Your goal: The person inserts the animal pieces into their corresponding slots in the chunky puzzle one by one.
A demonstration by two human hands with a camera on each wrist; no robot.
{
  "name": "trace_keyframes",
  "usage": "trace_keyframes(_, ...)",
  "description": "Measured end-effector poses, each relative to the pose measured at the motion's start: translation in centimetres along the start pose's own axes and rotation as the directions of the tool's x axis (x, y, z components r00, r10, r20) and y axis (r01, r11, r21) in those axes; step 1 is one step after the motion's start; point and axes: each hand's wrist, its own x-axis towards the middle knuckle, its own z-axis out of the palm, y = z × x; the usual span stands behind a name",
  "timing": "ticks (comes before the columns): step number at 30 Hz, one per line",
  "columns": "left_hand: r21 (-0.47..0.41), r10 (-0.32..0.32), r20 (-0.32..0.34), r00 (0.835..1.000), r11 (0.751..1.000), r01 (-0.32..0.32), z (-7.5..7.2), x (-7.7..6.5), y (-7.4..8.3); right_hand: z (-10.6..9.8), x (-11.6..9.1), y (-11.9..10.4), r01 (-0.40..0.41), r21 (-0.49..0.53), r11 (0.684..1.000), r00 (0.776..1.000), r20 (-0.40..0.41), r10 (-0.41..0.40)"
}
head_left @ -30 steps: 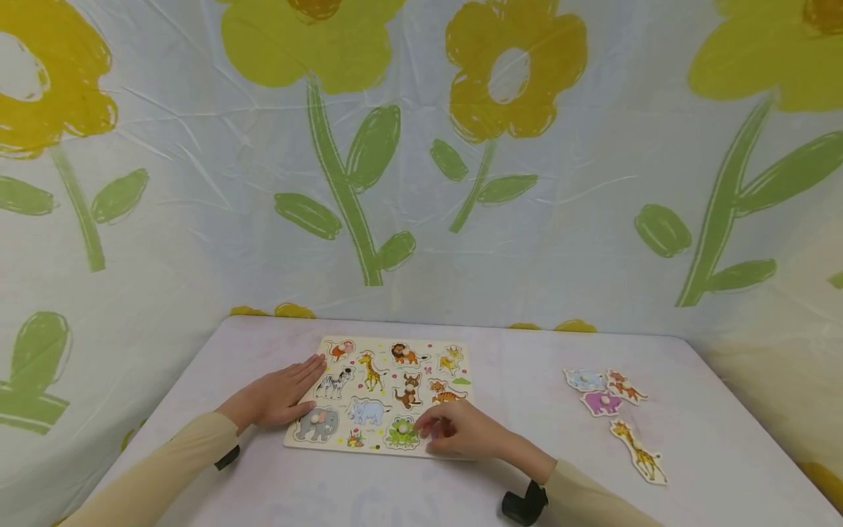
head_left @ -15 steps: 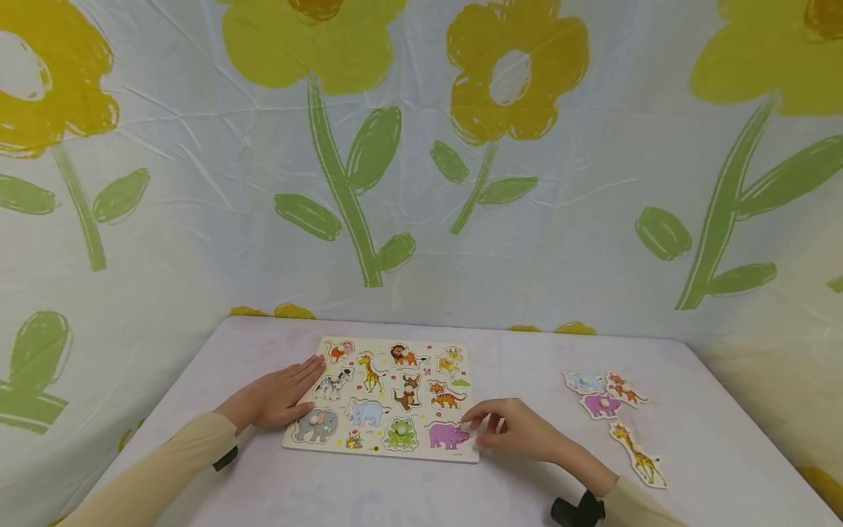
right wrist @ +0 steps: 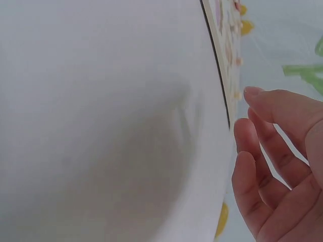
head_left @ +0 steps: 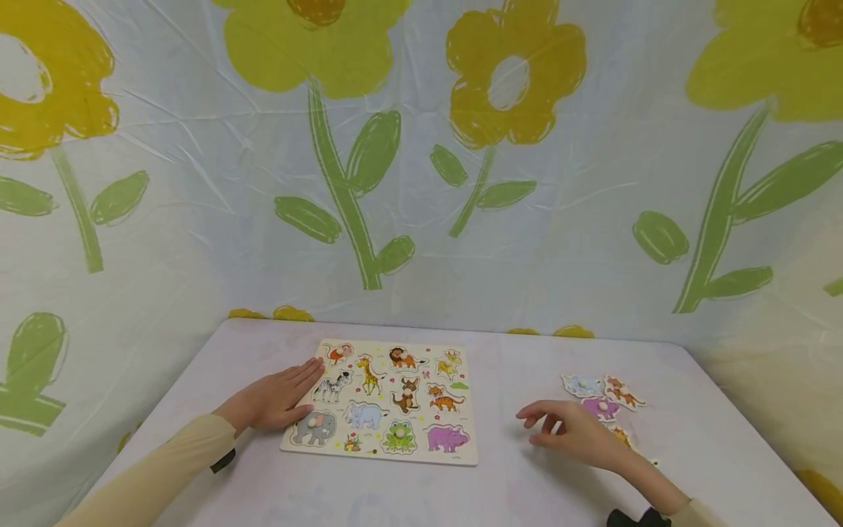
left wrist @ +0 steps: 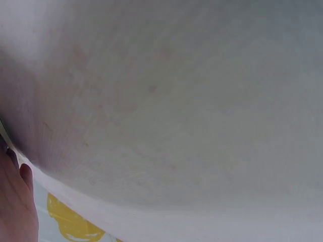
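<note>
A wooden animal puzzle board (head_left: 421,452) lies on the table. My left hand (head_left: 279,399) rests along its left edge, fingers straight; part of that hand (left wrist: 17,201) shows at the corner of the left wrist view. To the right of the board hovers my right hand (head_left: 569,432), fingers loosely bent and holding nothing. In the right wrist view this hand's (right wrist: 277,166) thumb and fingers are apart. Just beyond it lie a purple hippo piece (head_left: 596,407), a pale blue animal piece (head_left: 582,385), an orange animal piece (head_left: 624,392) and a giraffe piece (head_left: 620,435), mostly hidden by the hand.
Knobbed pieces such as the frog (head_left: 399,436) and grey elephant (head_left: 314,428) sit in the board. A purple hippo picture (head_left: 448,439) shows at its lower right. Behind the table (head_left: 514,373) hangs a flower-printed cloth (head_left: 579,241).
My right hand has moved right, off the board's lower right corner, uncovering the hippo picture, and now partly covers the giraffe piece. My left hand has stayed put.
</note>
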Motion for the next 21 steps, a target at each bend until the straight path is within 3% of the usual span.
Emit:
trace_keyframes(7, -0.009, 0.021, -0.015, 1.0, 1.0, -0.022, 0.0, -0.4, 0.1, -2.0, -2.3, 1.8, 0.08, -0.061, 0.995, 0.992, -0.089, -0.085)
trace_keyframes(11, -0.003, 0.02, -0.031, 0.999, 1.0, -0.02, -0.1, -0.3, 0.1, -3.2, -3.5, 2.7, 0.058, -0.097, 0.994, 0.988, -0.134, -0.071)
trace_keyframes(15, -0.014, 0.008, -0.007, 1.0, 1.0, -0.008, -0.3, -0.2, 0.2, -4.2, -4.6, 3.6, 0.054, -0.119, 0.991, 0.982, -0.171, -0.074)
trace_keyframes(21, 0.006, 0.032, -0.024, 0.999, 0.999, -0.032, 0.1, 0.0, -0.3, -5.4, -5.8, 4.8, 0.052, -0.157, 0.986, 0.969, -0.233, -0.088)
